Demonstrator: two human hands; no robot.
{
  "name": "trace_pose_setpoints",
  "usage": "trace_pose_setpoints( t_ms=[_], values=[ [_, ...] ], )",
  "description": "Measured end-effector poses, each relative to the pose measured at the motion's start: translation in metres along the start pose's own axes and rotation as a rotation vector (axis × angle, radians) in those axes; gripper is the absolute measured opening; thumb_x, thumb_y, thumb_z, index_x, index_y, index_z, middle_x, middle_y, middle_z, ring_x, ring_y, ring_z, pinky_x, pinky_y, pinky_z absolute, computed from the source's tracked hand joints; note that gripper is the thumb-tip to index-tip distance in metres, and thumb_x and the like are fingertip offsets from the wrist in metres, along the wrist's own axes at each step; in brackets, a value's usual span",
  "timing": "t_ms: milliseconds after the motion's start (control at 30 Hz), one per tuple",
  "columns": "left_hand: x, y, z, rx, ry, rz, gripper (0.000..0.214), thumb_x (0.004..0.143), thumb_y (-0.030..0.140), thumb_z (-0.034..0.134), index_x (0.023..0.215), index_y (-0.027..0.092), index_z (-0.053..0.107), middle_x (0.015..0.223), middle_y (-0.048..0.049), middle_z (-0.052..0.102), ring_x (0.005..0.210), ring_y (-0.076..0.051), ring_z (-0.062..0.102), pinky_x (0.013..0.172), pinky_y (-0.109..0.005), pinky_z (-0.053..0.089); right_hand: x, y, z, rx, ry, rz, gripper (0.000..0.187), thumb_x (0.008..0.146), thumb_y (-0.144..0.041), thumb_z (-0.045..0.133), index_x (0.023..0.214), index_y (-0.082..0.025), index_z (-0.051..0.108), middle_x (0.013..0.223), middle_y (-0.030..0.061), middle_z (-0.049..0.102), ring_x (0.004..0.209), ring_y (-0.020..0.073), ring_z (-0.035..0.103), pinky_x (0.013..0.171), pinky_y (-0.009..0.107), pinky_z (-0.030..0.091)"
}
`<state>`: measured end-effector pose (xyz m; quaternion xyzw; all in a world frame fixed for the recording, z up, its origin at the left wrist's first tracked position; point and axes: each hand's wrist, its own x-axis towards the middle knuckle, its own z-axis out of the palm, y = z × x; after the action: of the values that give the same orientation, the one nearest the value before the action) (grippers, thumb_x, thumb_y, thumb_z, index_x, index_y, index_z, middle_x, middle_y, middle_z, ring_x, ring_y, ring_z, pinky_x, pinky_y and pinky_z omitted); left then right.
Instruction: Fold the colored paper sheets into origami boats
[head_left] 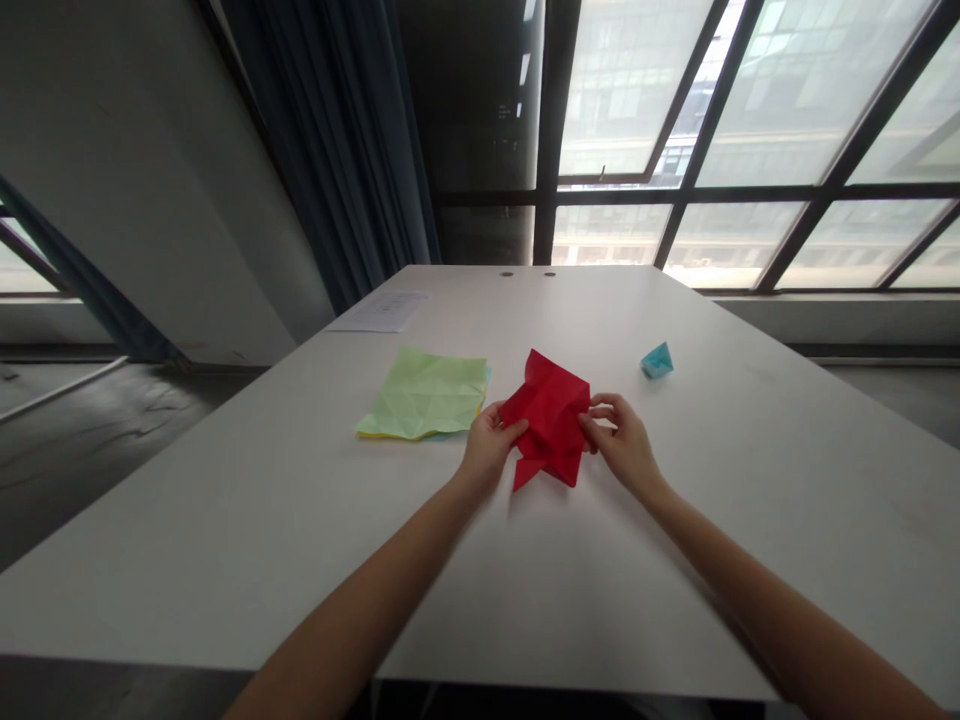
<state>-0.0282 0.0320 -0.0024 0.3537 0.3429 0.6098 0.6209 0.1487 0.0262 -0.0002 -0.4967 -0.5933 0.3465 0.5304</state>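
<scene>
A red sheet of origami paper [551, 415], creased and partly folded with pointed flaps, is held up just above the white table. My left hand [491, 440] pinches its left edge, thumb on top and the fingers mostly hidden behind the sheet. On the opposite side, my right hand [616, 437] grips the right edge between thumb and fingers. A stack of creased paper sheets [427, 393], light green on top with yellow and blue edges showing, lies to the left of my left hand.
A small folded blue paper piece [657, 361] sits on the table [315, 560] beyond my right hand. Printed white paper [381, 311] lies near the far left edge. Two round holes are at the table's far end. Behind stand a dark curtain [337, 130] and windows.
</scene>
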Motion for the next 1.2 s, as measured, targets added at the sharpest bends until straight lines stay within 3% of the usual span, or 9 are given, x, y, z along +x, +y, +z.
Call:
trace_pose_setpoints(
  t_ms=[100,200,300,400,533,800,933,1067,1200],
  values=[
    [-0.001,-0.001,0.0,0.009,0.015,-0.003,0.038,0.053,0.014,0.072,0.087,0.012,0.056,0.082,-0.0054,0.066,0.075,-0.016,0.06,0.076,-0.031,0.045,-0.003,-0.002,0.0,-0.164,0.092,-0.116,0.033,0.07,-0.041,0.059,0.093,-0.021,0.048,0.094,0.0043,0.056,0.048,0.009,0.055,0.047,0.026,0.045],
    [-0.002,0.001,0.001,-0.029,0.02,-0.027,0.036,0.054,0.013,0.07,0.087,0.012,0.057,0.081,-0.0049,0.066,0.074,-0.015,0.061,0.077,-0.031,0.044,-0.004,-0.004,-0.002,-0.204,0.109,-0.154,0.038,0.071,-0.04,0.058,0.102,-0.021,0.046,0.083,0.0018,0.056,0.05,0.0104,0.055,0.05,0.026,0.046],
    [-0.002,0.002,0.002,-0.078,0.016,-0.055,0.03,0.055,0.008,0.065,0.084,0.012,0.058,0.078,-0.0036,0.066,0.072,-0.014,0.06,0.075,-0.028,0.044,-0.005,-0.007,-0.002,-0.228,0.008,-0.176,0.026,0.081,-0.039,0.045,0.096,-0.02,0.052,0.078,0.0031,0.061,0.063,0.0139,0.058,0.058,0.027,0.047],
    [-0.002,0.003,0.003,-0.097,0.03,-0.069,0.027,0.054,0.006,0.062,0.08,0.011,0.06,0.076,-0.0035,0.066,0.07,-0.013,0.06,0.071,-0.025,0.045,-0.007,-0.009,-0.002,-0.309,-0.084,-0.195,0.031,0.086,-0.037,0.034,0.089,-0.019,0.059,0.079,0.0047,0.063,0.07,0.0157,0.058,0.061,0.027,0.045],
    [-0.002,0.002,0.004,-0.089,0.033,-0.094,0.024,0.056,0.013,0.067,0.079,0.011,0.06,0.076,-0.0052,0.066,0.069,-0.013,0.06,0.069,-0.025,0.046,-0.005,-0.008,-0.002,-0.432,-0.111,-0.201,0.02,0.074,-0.037,0.054,0.076,-0.019,0.063,0.07,0.0031,0.063,0.064,0.016,0.056,0.058,0.028,0.042],
    [0.001,0.003,-0.002,-0.097,0.083,-0.044,0.027,0.057,0.015,0.07,0.082,0.012,0.06,0.078,-0.003,0.066,0.069,-0.013,0.061,0.069,-0.025,0.047,0.014,0.0,-0.019,0.243,-0.09,0.079,0.017,0.071,-0.034,0.057,0.068,-0.017,0.056,0.059,-0.0009,0.057,0.054,0.011,0.051,0.051,0.024,0.04],
    [-0.001,0.007,-0.001,-0.089,0.027,-0.118,0.029,0.056,0.014,0.07,0.083,0.012,0.06,0.076,-0.0044,0.066,0.068,-0.014,0.061,0.065,-0.025,0.047,0.018,0.003,-0.024,0.352,-0.073,0.204,0.017,0.069,-0.033,0.056,0.065,-0.017,0.053,0.055,-0.003,0.051,0.049,0.0097,0.046,0.048,0.023,0.038],
    [-0.002,0.007,-0.001,0.011,-0.044,-0.183,0.026,0.059,0.02,0.068,0.083,0.012,0.061,0.076,-0.0058,0.065,0.064,-0.012,0.059,0.061,-0.024,0.047,0.021,0.008,-0.027,0.199,-0.02,0.233,0.021,0.067,-0.038,0.055,0.066,-0.017,0.052,0.052,-0.0033,0.047,0.045,0.0097,0.042,0.045,0.024,0.034],
    [0.001,0.001,-0.007,0.268,0.009,-0.094,0.024,0.06,0.024,0.068,0.079,0.011,0.063,0.066,-0.0026,0.062,0.052,-0.008,0.052,0.046,-0.018,0.039,0.019,0.003,-0.03,-0.281,0.197,-0.025,0.026,0.063,-0.034,0.06,0.082,-0.017,0.054,0.062,-0.0025,0.05,0.048,0.0103,0.043,0.049,0.025,0.035]
  ],
)
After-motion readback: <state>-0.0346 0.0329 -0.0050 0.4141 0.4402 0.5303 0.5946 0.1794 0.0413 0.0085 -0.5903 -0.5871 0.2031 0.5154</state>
